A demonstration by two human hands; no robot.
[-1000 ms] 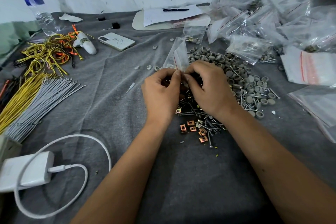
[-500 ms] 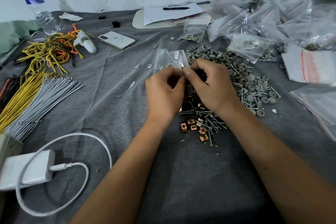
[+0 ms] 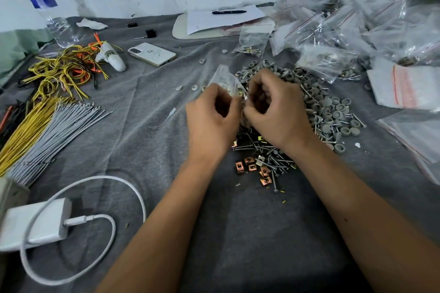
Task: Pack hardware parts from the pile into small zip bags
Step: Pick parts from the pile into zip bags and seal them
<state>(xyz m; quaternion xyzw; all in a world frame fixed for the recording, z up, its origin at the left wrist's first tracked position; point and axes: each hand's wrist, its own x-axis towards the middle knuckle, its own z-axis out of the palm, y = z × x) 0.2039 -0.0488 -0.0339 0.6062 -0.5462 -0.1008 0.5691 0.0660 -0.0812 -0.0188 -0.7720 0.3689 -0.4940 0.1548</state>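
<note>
A small clear zip bag [image 3: 223, 78] with a few metal parts inside is held up over the grey cloth. My left hand [image 3: 212, 121] pinches its near edge with curled fingers, and my right hand [image 3: 273, 112] pinches the same edge right beside it. Under my hands lies the pile of screws and copper-coloured clips [image 3: 264, 162]. A heap of grey round caps [image 3: 331, 112] spreads behind and to the right of my right hand.
Filled zip bags [image 3: 345, 31] pile up at the back right, flat empty bags [image 3: 404, 88] lie at the right. Yellow and grey wire bundles [image 3: 42, 123] lie at the left, a phone [image 3: 152, 54] and water bottle [image 3: 53, 19] behind, a white charger with cable [image 3: 38, 223] near left.
The bag has turned and tilted to the left between my fingers. Both hands stayed together over the pile, still pinching its edge.
</note>
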